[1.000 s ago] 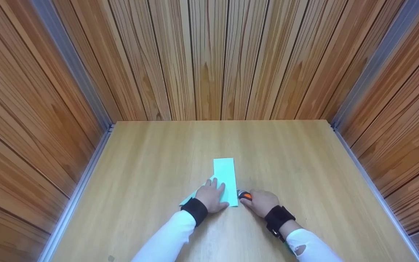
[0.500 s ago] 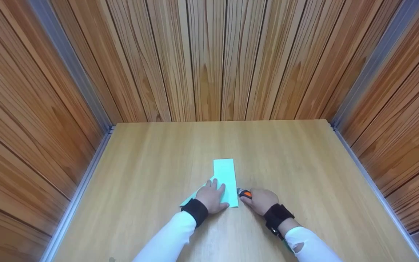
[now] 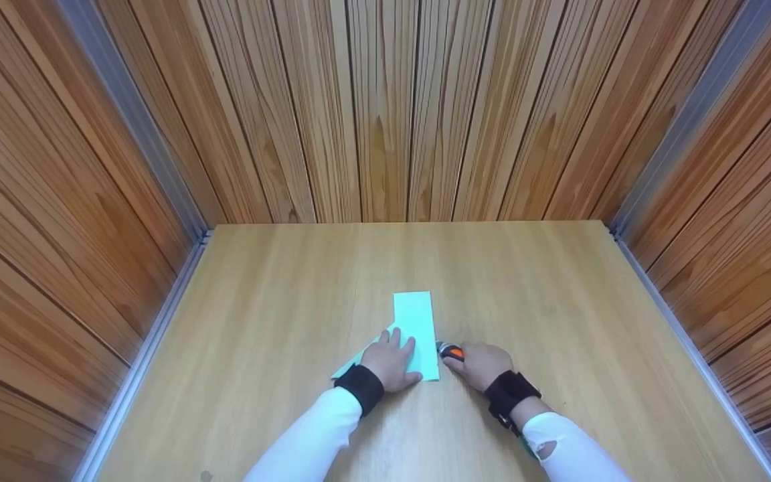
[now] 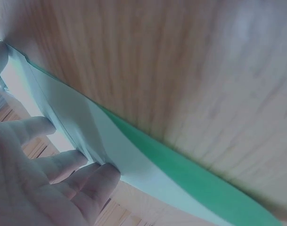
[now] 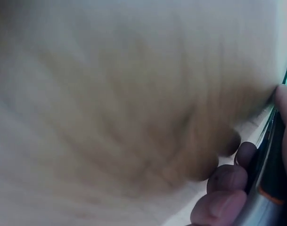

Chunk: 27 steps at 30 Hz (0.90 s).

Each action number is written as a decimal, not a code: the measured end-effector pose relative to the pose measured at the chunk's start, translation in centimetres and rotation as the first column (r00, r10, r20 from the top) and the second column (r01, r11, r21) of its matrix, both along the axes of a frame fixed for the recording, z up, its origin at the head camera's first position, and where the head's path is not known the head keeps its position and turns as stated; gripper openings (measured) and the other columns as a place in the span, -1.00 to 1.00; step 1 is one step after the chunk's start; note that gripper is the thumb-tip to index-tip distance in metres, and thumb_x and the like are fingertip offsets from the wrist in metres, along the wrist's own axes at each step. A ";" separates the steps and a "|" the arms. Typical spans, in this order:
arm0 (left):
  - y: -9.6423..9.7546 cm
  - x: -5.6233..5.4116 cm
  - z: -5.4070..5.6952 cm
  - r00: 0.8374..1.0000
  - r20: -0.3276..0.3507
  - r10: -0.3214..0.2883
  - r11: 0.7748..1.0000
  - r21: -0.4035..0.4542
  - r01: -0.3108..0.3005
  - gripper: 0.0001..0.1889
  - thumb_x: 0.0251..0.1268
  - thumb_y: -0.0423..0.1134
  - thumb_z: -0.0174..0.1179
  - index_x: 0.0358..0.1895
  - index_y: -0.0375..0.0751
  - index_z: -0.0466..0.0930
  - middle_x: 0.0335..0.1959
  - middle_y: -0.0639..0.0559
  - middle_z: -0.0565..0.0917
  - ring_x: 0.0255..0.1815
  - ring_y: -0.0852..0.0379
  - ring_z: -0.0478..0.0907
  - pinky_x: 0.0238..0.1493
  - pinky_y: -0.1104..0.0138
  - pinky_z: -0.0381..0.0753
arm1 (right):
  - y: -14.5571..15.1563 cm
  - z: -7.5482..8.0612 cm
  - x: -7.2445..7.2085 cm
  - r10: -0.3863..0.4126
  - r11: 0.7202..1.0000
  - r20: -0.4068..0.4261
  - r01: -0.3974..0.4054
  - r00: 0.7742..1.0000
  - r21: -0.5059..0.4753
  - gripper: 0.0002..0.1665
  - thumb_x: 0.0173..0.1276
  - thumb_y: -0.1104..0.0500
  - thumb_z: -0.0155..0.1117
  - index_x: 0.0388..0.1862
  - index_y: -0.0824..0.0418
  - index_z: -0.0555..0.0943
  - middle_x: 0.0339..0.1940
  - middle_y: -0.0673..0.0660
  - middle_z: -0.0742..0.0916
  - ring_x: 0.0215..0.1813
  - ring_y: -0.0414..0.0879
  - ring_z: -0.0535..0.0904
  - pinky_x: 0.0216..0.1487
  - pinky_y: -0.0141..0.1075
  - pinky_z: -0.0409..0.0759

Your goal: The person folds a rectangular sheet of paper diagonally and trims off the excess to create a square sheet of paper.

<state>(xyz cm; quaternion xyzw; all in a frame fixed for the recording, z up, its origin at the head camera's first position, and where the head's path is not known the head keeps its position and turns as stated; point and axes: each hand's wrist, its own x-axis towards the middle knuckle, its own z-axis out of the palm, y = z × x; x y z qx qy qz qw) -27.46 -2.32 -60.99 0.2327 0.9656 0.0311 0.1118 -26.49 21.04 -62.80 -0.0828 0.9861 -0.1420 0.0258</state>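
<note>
A folded sheet of mint-green paper [image 3: 413, 311] lies on the wooden table, with a slanted flap reaching out to its left. My left hand [image 3: 389, 363] rests on the lower part of it, fingers spread. In the left wrist view the paper [image 4: 77, 106] bows up a little, showing a darker green layer [image 4: 176, 174] beneath. My right hand [image 3: 486, 365] grips a black, orange and grey utility knife [image 3: 451, 352] at the paper's right edge. The right wrist view shows curled fingers [image 5: 223, 193] around the knife's handle [image 5: 270, 188]; the blade cannot be made out.
The wooden table [image 3: 278, 281] is bounded by a plank wall [image 3: 385, 134] at the back and plank walls at both sides. Metal rails [image 3: 151, 355] run along the side edges. Each wrist wears a black band [image 3: 359, 388].
My right hand and the utility knife have slid slightly away from me along the paper's right edge. My left hand and the paper have stayed in place.
</note>
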 end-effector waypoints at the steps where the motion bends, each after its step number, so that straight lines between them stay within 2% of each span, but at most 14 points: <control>1: 0.0 0.0 0.0 1.000 0.001 0.001 1.000 0.001 -0.001 -0.17 0.56 0.32 0.20 0.69 -0.06 0.33 0.69 -0.31 0.33 0.71 -0.30 0.29 0.57 -0.01 0.51 | 0.0 0.0 0.0 -0.004 1.000 0.004 0.004 1.000 0.001 -0.49 0.55 -0.20 0.37 -0.30 0.23 0.67 -0.52 0.09 0.61 -0.46 -0.01 0.47 -0.37 -0.17 0.42; 5: 0.0 0.0 0.1 1.000 0.003 0.001 1.000 0.005 -0.001 -0.17 0.57 0.32 0.19 0.69 -0.07 0.33 0.70 -0.31 0.33 0.71 -0.30 0.28 0.58 -0.02 0.51 | 0.2 -0.2 -0.1 -0.016 1.000 0.006 0.016 1.000 0.019 -0.48 0.55 -0.20 0.37 -0.31 0.24 0.67 -0.53 0.09 0.59 -0.47 0.00 0.45 -0.38 -0.17 0.37; 11: 0.0 0.0 0.0 1.000 -0.004 0.000 1.000 -0.008 0.000 -0.17 0.56 0.32 0.20 0.69 -0.07 0.34 0.69 -0.30 0.34 0.70 -0.29 0.30 0.56 -0.01 0.52 | -0.4 0.1 -0.2 -0.009 1.000 0.005 0.009 1.000 0.009 -0.48 0.56 -0.20 0.37 -0.27 0.26 0.66 -0.52 0.11 0.61 -0.47 0.01 0.49 -0.38 -0.18 0.40; 18: 0.1 0.0 -0.1 1.000 -0.026 -0.002 1.000 -0.008 0.002 -0.17 0.53 0.33 0.23 0.67 -0.06 0.37 0.66 -0.31 0.38 0.67 -0.30 0.34 0.52 0.01 0.57 | -0.1 0.4 -0.3 -0.019 0.998 -0.034 0.021 0.999 0.054 -0.47 0.53 -0.20 0.39 -0.29 0.27 0.64 -0.51 0.19 0.68 -0.47 0.09 0.59 -0.41 -0.04 0.53; 27: 0.1 -0.1 0.1 1.000 -0.016 -0.002 1.000 -0.013 0.002 -0.17 0.55 0.34 0.20 0.69 -0.05 0.35 0.68 -0.30 0.36 0.69 -0.29 0.32 0.55 0.01 0.54 | -0.3 0.5 -1.0 -0.011 0.999 -0.017 0.011 1.000 0.049 -0.46 0.56 -0.21 0.36 -0.29 0.26 0.65 -0.53 0.14 0.62 -0.47 0.03 0.50 -0.38 -0.18 0.39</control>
